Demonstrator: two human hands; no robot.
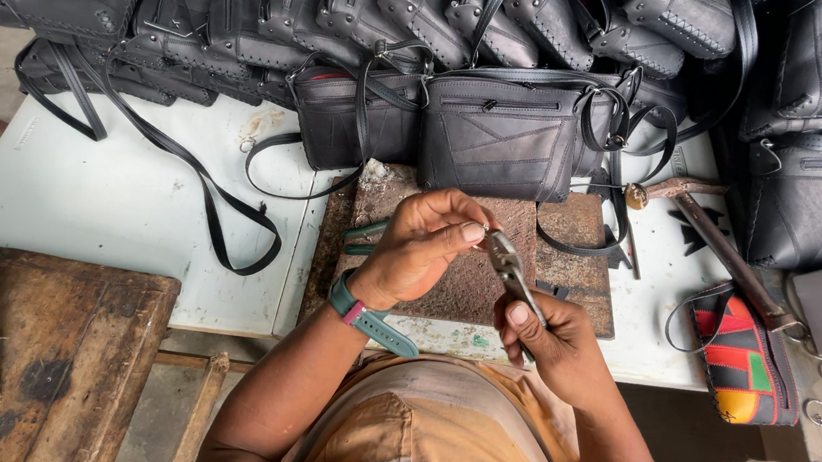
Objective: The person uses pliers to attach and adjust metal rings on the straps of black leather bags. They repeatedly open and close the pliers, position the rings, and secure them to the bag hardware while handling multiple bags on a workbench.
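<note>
While over worn block (466,287) | R hand (560,351) clamps pliers (513,271) | L hand (419,247) pinches sm. part at tip

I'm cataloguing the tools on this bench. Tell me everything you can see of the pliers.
The pliers are small, of bare grey metal. The right hand grips the handles, so the nose points up and left toward the left hand, whose fingertips pinch something too small to tell at the nose. They are held above a worn brown block.
</note>
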